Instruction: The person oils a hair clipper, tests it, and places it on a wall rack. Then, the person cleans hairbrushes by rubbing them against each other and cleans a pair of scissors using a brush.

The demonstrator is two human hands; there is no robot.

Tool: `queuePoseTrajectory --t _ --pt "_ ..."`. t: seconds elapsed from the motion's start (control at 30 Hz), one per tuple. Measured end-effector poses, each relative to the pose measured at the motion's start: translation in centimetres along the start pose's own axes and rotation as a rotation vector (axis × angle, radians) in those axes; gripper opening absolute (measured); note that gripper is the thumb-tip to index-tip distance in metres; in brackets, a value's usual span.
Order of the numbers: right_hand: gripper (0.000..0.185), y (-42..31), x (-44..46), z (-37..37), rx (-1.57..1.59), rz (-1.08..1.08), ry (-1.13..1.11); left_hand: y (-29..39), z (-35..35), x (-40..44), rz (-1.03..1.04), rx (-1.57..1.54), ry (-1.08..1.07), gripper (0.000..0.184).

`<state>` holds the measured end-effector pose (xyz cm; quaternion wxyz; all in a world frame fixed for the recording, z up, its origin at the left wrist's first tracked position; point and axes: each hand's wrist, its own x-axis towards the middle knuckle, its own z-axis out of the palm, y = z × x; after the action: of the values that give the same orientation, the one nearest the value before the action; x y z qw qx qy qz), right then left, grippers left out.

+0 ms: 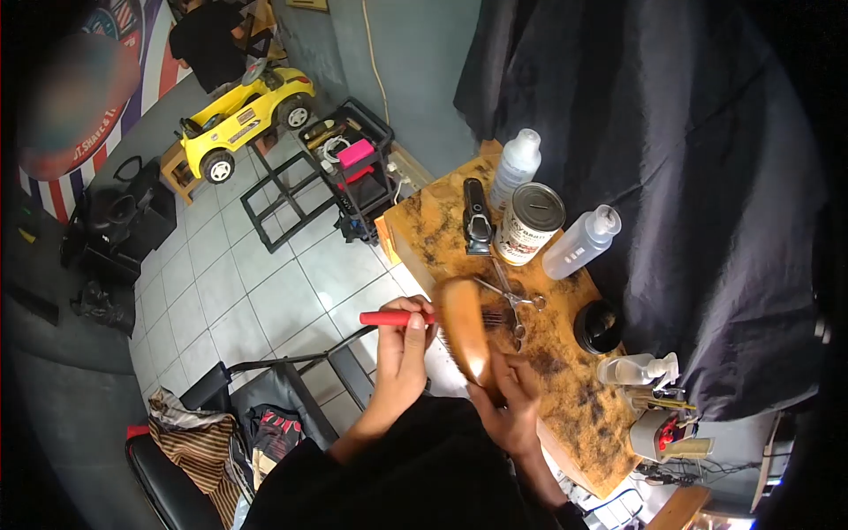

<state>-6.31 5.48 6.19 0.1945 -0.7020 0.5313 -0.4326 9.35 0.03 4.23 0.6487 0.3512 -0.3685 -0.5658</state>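
Note:
My left hand (403,355) is closed round a slim red handle (385,318). Its far end passes behind the brush, so I cannot make out the whole tool; a dark toothed or bristled piece (495,318) shows on the other side. My right hand (510,402) grips a wooden brush (466,331), held up with its bristles facing left towards the red handle. Just beyond the brush, metal scissors (510,294) lie on the mottled wooden table (565,389). A black hair clipper (477,217) rests further back.
On the table stand a tin (530,225), a spray bottle (517,168), a clear bottle (583,243), a dark round container (598,327) and a pump bottle (632,369). A black trolley (367,168), yellow toy car (243,115) and person (208,44) are beyond. Clothes lie on a chair (159,477).

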Motion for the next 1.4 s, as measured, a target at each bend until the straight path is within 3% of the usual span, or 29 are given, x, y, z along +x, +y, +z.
queuePoseTrajectory --t 0.17,0.2,0.27,0.33,0.4,0.47,0.53,0.6,0.67,0.77,0.93,1.0,1.07,1.17,1.27,1.3,1.4 --pt "0.046 5.1 -1.4 0.1 -0.203 0.169 0.145 0.6 0.1 0.1 0.19 -0.033 -0.047 0.013" --pt "0.048 5.3 -1.7 -0.6 -0.14 0.308 0.162 0.8 0.2 0.2 0.189 -0.033 -0.049 0.013" --pt "0.047 5.3 -2.0 -2.1 -0.162 0.303 0.207 1.2 0.5 0.5 0.31 -0.16 -0.039 0.011" --pt "0.047 3.5 -1.8 -2.5 -0.073 0.369 0.251 1.1 0.8 0.7 0.263 -0.082 -0.024 0.015" --pt "0.047 2.2 -1.5 -2.5 0.014 0.201 0.199 -0.1 0.9 0.9 0.252 0.124 -0.071 0.022" --pt "0.048 0.9 -1.1 -2.0 0.024 0.059 0.095 -0.3 1.8 0.3 0.268 0.135 -0.113 0.022" --pt "0.047 0.0 -0.9 -1.3 0.029 0.062 0.061 0.3 1.7 -0.4 0.3 0.394 -0.109 0.019" --pt "0.048 2.3 -1.8 -1.2 -0.162 0.038 0.112 0.1 1.7 -0.2 0.33 0.326 -0.113 0.016" --pt "0.05 3.2 -2.5 -1.6 -0.144 0.311 0.135 -0.2 1.5 -0.2 0.364 0.256 -0.109 0.014" --pt "0.047 3.6 -2.9 -3.0 -0.13 0.415 0.2 -0.1 0.7 -0.3 0.381 0.088 -0.073 0.015" --pt "0.046 0.9 -3.2 -3.2 0.031 0.232 0.18 -0.3 0.8 -0.9 0.282 0.217 -0.111 0.023" --pt "0.047 0.5 -2.5 -2.2 0.072 0.032 0.153 -0.3 1.8 -1.5 0.221 0.125 -0.142 0.019" --pt "0.05 1.4 -3.3 -1.5 0.027 0.057 0.139 -0.3 1.9 -1.8 0.252 0.139 -0.145 0.018" --pt "0.051 4.3 -4.3 -2.0 -0.185 0.263 0.204 -0.2 1.4 -2.1 0.271 0.091 -0.119 0.018" --pt "0.045 5.3 -4.6 -3.0 -0.179 0.402 0.286 0.2 0.6 -2.2 0.27 0.153 -0.153 0.02" --pt "0.045 5.6 -4.9 -2.9 -0.046 0.449 0.364 0.6 0.9 -2.1 0.185 0.092 -0.13 0.02" --pt "0.048 3.5 -4.7 -3.1 0.012 0.319 0.31 0.0 1.1 -1.9 0.092 0.055 -0.144 0.02"
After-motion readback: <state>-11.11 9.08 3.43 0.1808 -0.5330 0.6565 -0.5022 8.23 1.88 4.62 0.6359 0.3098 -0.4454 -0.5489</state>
